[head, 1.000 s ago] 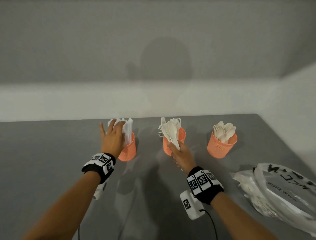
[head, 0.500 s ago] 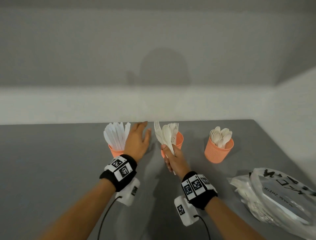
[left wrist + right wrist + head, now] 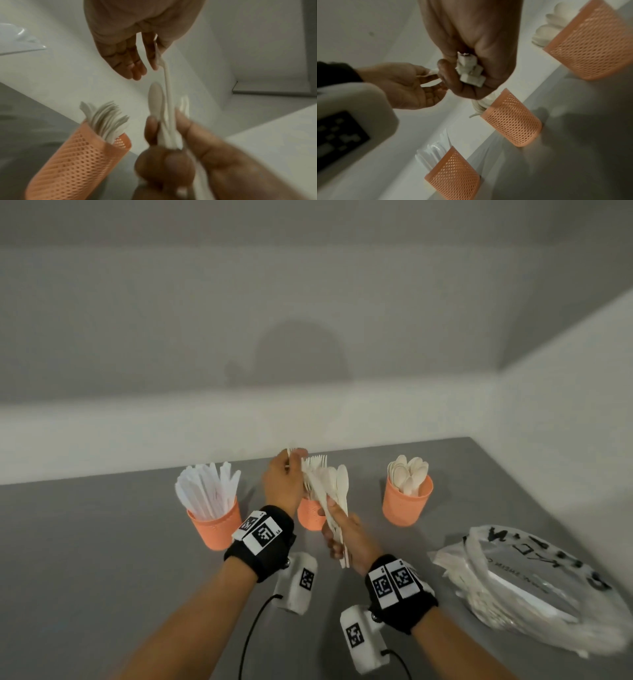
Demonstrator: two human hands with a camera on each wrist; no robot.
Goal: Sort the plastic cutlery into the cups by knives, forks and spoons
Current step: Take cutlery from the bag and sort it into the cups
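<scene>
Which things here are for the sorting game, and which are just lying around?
For sorting:
knife cup
fork cup
spoon cup
bundle of cutlery in the right hand
one piece pinched by the left hand

Lying around:
plastic bag
grey table

Bare test setup: grey table, blank white walls, no furnishings.

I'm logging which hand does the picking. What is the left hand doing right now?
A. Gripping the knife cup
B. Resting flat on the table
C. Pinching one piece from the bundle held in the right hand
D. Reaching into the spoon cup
C: the left hand pinches the top of one piece that rises out of the bundle gripped by the right hand.
</scene>
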